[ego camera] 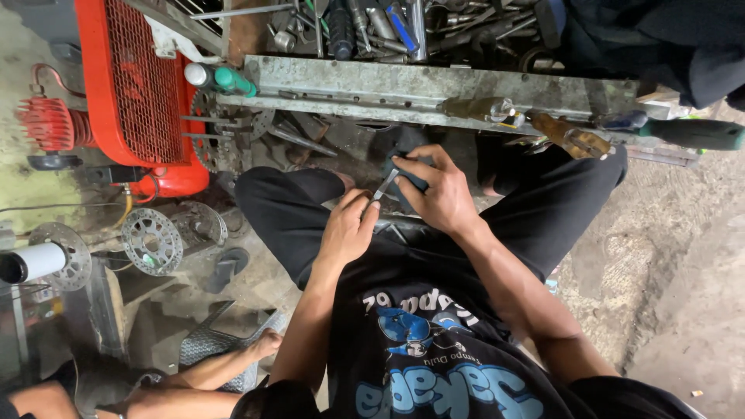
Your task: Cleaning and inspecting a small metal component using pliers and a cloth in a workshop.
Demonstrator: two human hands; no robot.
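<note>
The left hand (347, 226) is pinching a thin metal blade (383, 186); the right hand (436, 188) is gripping a dark part (410, 180), mostly hidden, beside the metal shelf (403, 87) edge.

My left hand (348, 226) pinching a thin flat metal strip (384, 185), my right hand (438, 190) gripping a dark object, cluttered grey metal tool tray (419, 87) ahead, red mesh-guarded machine (136, 85) left.

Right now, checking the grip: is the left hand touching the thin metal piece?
Touching. The head view shows the left hand pinching the thin metal piece.
</note>
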